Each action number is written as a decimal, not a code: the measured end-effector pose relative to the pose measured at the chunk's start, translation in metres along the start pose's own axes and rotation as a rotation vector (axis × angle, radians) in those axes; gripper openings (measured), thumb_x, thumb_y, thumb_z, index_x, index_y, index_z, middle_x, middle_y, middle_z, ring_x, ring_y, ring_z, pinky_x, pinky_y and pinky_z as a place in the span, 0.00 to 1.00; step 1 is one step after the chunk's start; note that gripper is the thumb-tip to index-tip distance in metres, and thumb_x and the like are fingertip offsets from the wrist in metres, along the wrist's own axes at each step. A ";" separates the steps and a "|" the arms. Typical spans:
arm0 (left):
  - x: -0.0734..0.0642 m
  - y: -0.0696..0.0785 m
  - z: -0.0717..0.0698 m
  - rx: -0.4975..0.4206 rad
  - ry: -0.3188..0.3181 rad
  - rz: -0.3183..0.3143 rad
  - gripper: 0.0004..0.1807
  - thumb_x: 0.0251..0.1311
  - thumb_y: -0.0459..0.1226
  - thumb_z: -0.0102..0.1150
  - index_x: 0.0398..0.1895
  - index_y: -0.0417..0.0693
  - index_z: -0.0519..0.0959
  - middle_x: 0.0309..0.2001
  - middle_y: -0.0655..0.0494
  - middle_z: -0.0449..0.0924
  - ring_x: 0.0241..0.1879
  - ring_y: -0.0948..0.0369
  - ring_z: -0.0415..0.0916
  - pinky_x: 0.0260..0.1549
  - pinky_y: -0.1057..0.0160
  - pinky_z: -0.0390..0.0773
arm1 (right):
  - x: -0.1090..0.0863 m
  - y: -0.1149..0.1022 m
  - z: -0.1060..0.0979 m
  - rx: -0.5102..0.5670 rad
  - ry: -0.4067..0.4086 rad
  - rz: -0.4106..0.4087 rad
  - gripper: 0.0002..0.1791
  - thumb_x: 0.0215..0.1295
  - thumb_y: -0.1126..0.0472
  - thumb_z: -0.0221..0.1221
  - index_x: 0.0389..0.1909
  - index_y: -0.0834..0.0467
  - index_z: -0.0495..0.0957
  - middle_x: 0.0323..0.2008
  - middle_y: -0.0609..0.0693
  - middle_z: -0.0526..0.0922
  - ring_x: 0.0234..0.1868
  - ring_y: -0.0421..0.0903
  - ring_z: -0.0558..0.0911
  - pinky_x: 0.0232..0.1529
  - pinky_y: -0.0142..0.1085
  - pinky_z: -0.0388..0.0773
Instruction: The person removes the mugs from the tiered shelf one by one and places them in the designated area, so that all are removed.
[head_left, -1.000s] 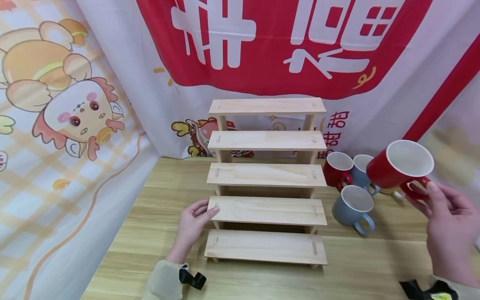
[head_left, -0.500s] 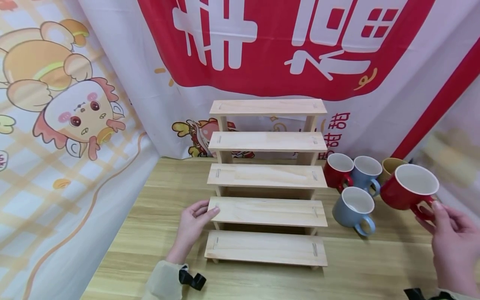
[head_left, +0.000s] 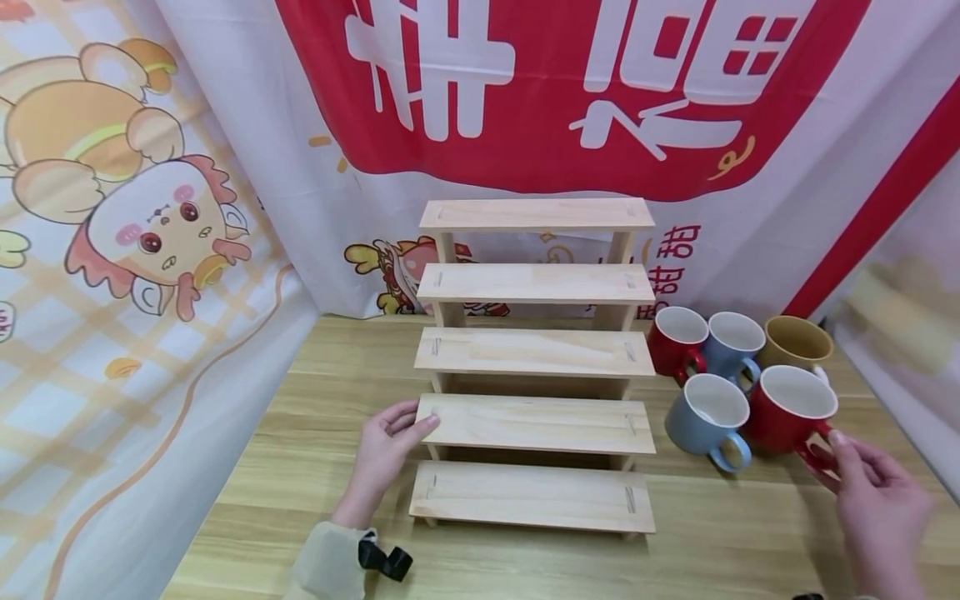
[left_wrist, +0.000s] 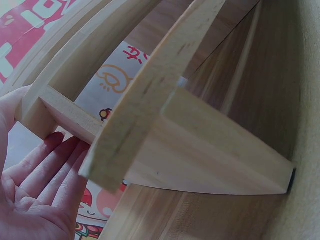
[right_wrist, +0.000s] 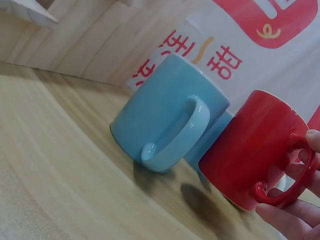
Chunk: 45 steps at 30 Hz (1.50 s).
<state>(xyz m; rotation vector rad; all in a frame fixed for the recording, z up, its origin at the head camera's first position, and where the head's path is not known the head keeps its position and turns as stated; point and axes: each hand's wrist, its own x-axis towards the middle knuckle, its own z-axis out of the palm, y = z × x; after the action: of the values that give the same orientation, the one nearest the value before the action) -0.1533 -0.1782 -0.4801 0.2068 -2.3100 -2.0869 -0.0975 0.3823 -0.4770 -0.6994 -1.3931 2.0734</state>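
Observation:
On the right, my right hand [head_left: 881, 496] pinches the handle of a red mug [head_left: 772, 425] with a white inside. In the right wrist view this mug [right_wrist: 245, 150] is upright close over the table, its shadow beside its base. A light blue mug [head_left: 688, 423] stands just left of it, handle toward me. My left hand [head_left: 390, 450] holds the left end of a five-step wooden display rack [head_left: 532, 423] at the second step from the bottom, thumb on top. In the left wrist view the hand's fingers [left_wrist: 55, 175] reach under the board.
Behind the held mug stand another red mug [head_left: 666, 350], a second light blue mug [head_left: 722, 358] and a mustard-yellow mug [head_left: 797, 337]. Printed cloth [head_left: 525, 158] hangs along the back and both sides. The wood-grain table [head_left: 285, 500] extends around the rack.
My right hand has lowered the red mug from the air and brought it down beside the front blue mug, uncovering the yellow mug. The left hand keeps its place on the rack.

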 end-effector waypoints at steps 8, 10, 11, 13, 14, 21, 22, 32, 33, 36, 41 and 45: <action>0.000 0.000 0.001 0.000 -0.005 0.002 0.29 0.56 0.44 0.77 0.58 0.41 0.81 0.51 0.46 0.85 0.49 0.54 0.82 0.47 0.64 0.82 | 0.002 0.012 -0.005 -0.040 -0.011 0.038 0.05 0.63 0.64 0.70 0.38 0.60 0.87 0.32 0.47 0.89 0.32 0.40 0.89 0.30 0.33 0.83; 0.000 0.001 0.002 0.002 -0.007 0.004 0.29 0.56 0.44 0.77 0.58 0.41 0.81 0.51 0.45 0.85 0.49 0.54 0.83 0.47 0.65 0.82 | 0.002 0.014 -0.006 -0.050 -0.004 0.044 0.04 0.64 0.64 0.70 0.38 0.60 0.87 0.31 0.46 0.89 0.31 0.39 0.88 0.30 0.32 0.83; 0.000 0.001 0.002 0.005 -0.007 0.005 0.29 0.56 0.44 0.77 0.58 0.41 0.81 0.51 0.45 0.85 0.49 0.55 0.83 0.46 0.65 0.82 | 0.001 0.016 -0.006 -0.045 -0.004 0.046 0.04 0.64 0.64 0.69 0.38 0.60 0.87 0.31 0.47 0.89 0.31 0.40 0.88 0.30 0.32 0.84; 0.000 0.001 0.002 0.004 -0.007 0.004 0.29 0.56 0.44 0.77 0.58 0.41 0.81 0.51 0.45 0.85 0.49 0.55 0.83 0.46 0.65 0.82 | 0.002 0.017 -0.007 -0.021 0.000 0.057 0.04 0.64 0.65 0.70 0.38 0.61 0.87 0.32 0.49 0.89 0.31 0.41 0.89 0.30 0.34 0.84; 0.000 0.001 0.002 0.003 -0.008 0.005 0.28 0.57 0.44 0.77 0.58 0.41 0.81 0.50 0.45 0.85 0.49 0.55 0.83 0.46 0.65 0.82 | 0.002 0.019 -0.007 -0.004 0.002 0.063 0.05 0.63 0.65 0.70 0.38 0.61 0.87 0.32 0.50 0.89 0.31 0.42 0.89 0.30 0.35 0.84; 0.001 -0.001 0.001 -0.005 -0.014 0.016 0.28 0.56 0.44 0.77 0.58 0.40 0.81 0.50 0.45 0.85 0.48 0.55 0.83 0.46 0.64 0.83 | 0.001 0.032 -0.005 0.142 -0.001 0.130 0.13 0.59 0.65 0.73 0.44 0.64 0.86 0.35 0.55 0.89 0.34 0.48 0.89 0.33 0.41 0.85; 0.001 -0.001 0.001 -0.007 -0.012 0.018 0.28 0.56 0.44 0.77 0.58 0.41 0.81 0.50 0.45 0.85 0.48 0.55 0.83 0.46 0.64 0.83 | 0.001 0.034 -0.006 0.155 -0.009 0.143 0.13 0.59 0.65 0.73 0.44 0.64 0.86 0.35 0.55 0.89 0.34 0.49 0.89 0.33 0.41 0.85; 0.001 -0.002 0.001 0.002 -0.009 0.024 0.29 0.56 0.44 0.77 0.58 0.40 0.81 0.51 0.45 0.85 0.48 0.56 0.83 0.46 0.66 0.82 | 0.013 0.008 -0.019 -0.875 -0.154 -0.271 0.26 0.67 0.48 0.67 0.63 0.52 0.80 0.54 0.42 0.85 0.46 0.36 0.83 0.56 0.29 0.72; 0.001 -0.001 0.001 0.000 -0.011 0.025 0.29 0.57 0.44 0.77 0.58 0.40 0.81 0.51 0.45 0.85 0.48 0.56 0.83 0.46 0.66 0.82 | 0.017 0.002 -0.020 -0.981 -0.195 -0.363 0.30 0.67 0.47 0.67 0.67 0.55 0.77 0.61 0.47 0.81 0.55 0.41 0.80 0.64 0.36 0.68; 0.001 -0.001 0.001 -0.010 -0.008 0.020 0.29 0.57 0.43 0.77 0.59 0.40 0.80 0.51 0.45 0.85 0.48 0.56 0.83 0.47 0.65 0.82 | 0.033 -0.013 -0.025 -1.209 -0.384 -0.628 0.42 0.66 0.46 0.67 0.74 0.63 0.65 0.77 0.61 0.56 0.76 0.59 0.58 0.76 0.57 0.42; 0.001 0.001 0.000 -0.007 -0.003 0.013 0.28 0.57 0.43 0.77 0.59 0.41 0.81 0.51 0.46 0.85 0.49 0.55 0.83 0.47 0.65 0.82 | 0.058 -0.026 -0.032 -1.450 -0.556 -0.845 0.56 0.59 0.38 0.67 0.79 0.60 0.52 0.81 0.60 0.38 0.79 0.61 0.32 0.73 0.57 0.20; 0.002 0.000 -0.005 0.027 -0.042 0.023 0.32 0.57 0.43 0.77 0.62 0.40 0.78 0.55 0.42 0.83 0.53 0.51 0.81 0.51 0.64 0.81 | 0.067 -0.026 -0.032 -1.535 -0.605 -0.859 0.59 0.58 0.34 0.66 0.82 0.52 0.47 0.81 0.60 0.34 0.78 0.61 0.29 0.71 0.59 0.18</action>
<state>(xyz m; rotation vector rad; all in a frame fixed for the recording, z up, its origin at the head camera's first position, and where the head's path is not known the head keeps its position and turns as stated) -0.1543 -0.1838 -0.4797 0.1380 -2.3538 -2.0697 -0.1200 0.4575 -0.4710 0.1675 -2.8443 0.2474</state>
